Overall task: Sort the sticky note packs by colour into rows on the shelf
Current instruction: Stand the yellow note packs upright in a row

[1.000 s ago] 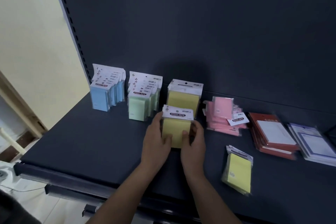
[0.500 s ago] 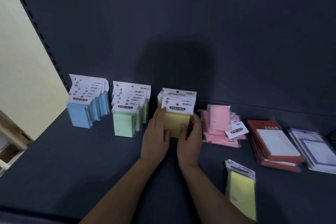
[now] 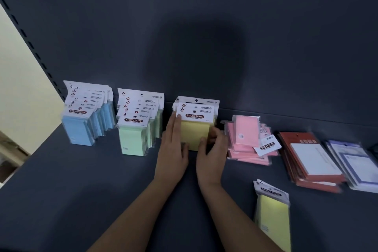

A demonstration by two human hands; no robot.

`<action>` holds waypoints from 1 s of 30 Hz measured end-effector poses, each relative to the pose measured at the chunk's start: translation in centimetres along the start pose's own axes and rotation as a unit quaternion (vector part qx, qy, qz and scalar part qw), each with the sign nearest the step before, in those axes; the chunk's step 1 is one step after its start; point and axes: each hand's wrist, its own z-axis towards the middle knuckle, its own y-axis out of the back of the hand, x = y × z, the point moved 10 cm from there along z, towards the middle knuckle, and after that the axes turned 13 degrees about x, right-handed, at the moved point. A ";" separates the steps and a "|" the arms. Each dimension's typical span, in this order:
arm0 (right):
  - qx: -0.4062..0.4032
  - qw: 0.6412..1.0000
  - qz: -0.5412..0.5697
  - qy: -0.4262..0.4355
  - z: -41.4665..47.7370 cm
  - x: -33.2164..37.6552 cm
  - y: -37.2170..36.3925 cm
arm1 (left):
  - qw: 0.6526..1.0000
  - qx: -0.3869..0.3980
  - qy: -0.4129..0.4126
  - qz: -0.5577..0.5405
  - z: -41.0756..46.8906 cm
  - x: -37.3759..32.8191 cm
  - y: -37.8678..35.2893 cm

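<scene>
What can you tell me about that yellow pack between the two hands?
The yellow pack stands upright on the dark shelf, just in front of a second yellow pack. It is a pale yellow pad under a white header card that reads STICKY NOTE. The left hand lies straight-fingered against its left edge. The right hand pinches its right edge.

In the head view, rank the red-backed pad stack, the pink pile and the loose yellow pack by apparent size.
1. red-backed pad stack: largest.
2. pink pile and loose yellow pack: close, so not ranked. The yellow pack lies nearest the camera and is cut off by the bottom edge.
</scene>
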 end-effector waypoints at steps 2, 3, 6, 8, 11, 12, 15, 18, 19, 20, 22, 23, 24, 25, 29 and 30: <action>0.001 1.000 0.004 -0.004 0.0 0.2 0.1 | 1.000 -0.008 -0.001 -0.006 -0.1 -0.2 0.2; 0.000 1.000 0.008 -0.008 -0.1 0.3 0.2 | 1.000 -0.014 0.000 -0.007 -0.1 -0.2 0.4; -0.005 0.999 0.028 -0.029 -0.5 0.4 0.5 | 0.999 -0.030 0.021 -0.012 -0.3 0.1 0.9; 0.000 0.999 0.025 -0.036 -1.0 0.8 0.7 | 0.998 -0.044 0.041 -0.022 -0.6 0.5 1.4; 0.037 0.996 0.037 -0.067 -3.0 1.5 0.9 | 0.995 -0.073 0.056 -0.023 -1.2 1.0 2.2; 0.051 0.994 0.062 -0.077 -3.8 1.9 1.2 | 0.995 -0.086 0.053 -0.020 -1.6 0.7 2.6; 0.098 0.981 0.120 -0.115 -5.2 2.7 2.8 | 0.994 -0.091 0.021 -0.059 -2.6 -1.9 3.1; 0.123 0.985 0.054 -0.109 -5.5 3.7 7.0 | 0.993 0.065 -0.028 -0.096 -2.5 -6.1 0.3; 0.111 0.989 0.016 -0.094 -5.6 4.1 9.0 | 0.986 0.143 -0.031 -0.082 -2.6 -7.2 -1.4; 0.096 0.991 -0.024 -0.085 -5.9 4.3 11.0 | 0.974 0.217 -0.027 -0.057 -2.9 -8.1 -3.3; 0.090 0.985 -0.096 -0.111 -6.6 3.5 14.5 | 0.946 0.323 -0.005 0.002 -4.2 -9.3 -6.5; 0.097 0.978 -0.117 -0.142 -7.1 2.5 15.8 | 0.935 0.353 0.007 0.026 -4.9 -9.9 -7.7; 0.109 0.969 -0.138 -0.175 -7.6 1.3 16.8 | 0.925 0.376 0.019 0.053 -5.6 -10.3 -8.7; 0.123 0.958 -0.166 -0.197 -8.2 0.2 17.6 | 0.914 0.395 0.028 0.082 -6.3 -10.7 -9.7; 0.190 0.912 -0.258 -0.257 -10.2 -3.8 17.8 | 0.892 0.430 0.048 0.132 -7.9 -11.6 -12.1; 0.195 0.913 -0.248 -0.258 -10.4 -4.2 17.5 | 0.891 0.435 0.060 0.111 -8.1 -11.7 -12.5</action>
